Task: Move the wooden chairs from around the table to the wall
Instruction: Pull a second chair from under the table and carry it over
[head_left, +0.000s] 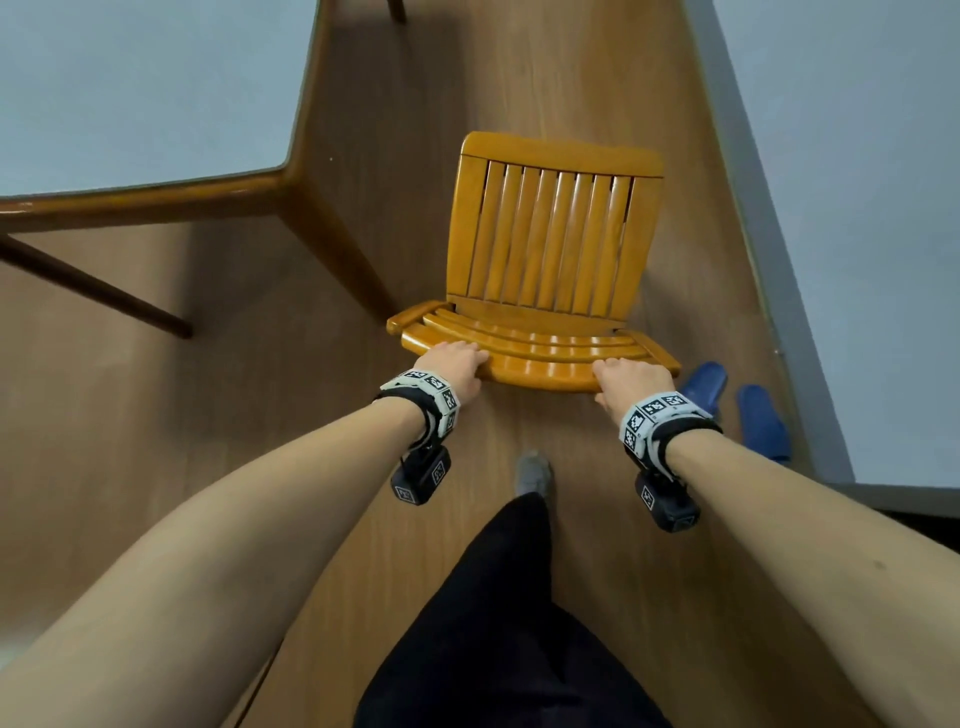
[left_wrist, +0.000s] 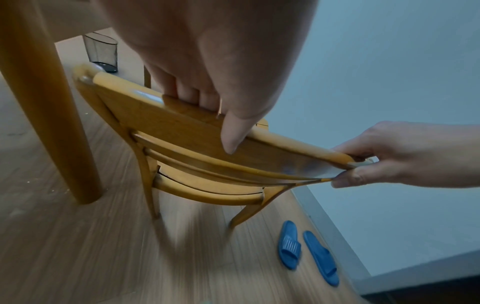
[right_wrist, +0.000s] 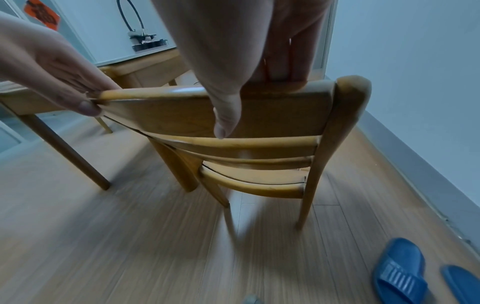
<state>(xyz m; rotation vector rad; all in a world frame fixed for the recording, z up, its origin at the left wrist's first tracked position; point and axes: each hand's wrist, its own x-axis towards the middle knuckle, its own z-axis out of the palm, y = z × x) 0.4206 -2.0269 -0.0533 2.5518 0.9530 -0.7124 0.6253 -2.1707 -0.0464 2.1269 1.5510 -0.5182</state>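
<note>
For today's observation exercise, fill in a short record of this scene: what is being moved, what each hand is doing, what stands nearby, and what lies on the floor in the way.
Object moved: wooden chair
Left hand: grips the chair's top back rail, fingers over, thumb behind
Right hand: grips the same rail, toward its other end
Nearby left: table with wooden edge
Nearby right: wall with grey baseboard
Floor hazard: pair of blue slippers by the wall, behind the chair
Chair legs: blurred, contact with floor cannot be told

Dim cool light; wrist views motion-blurred (floor worst), edges warped.
</note>
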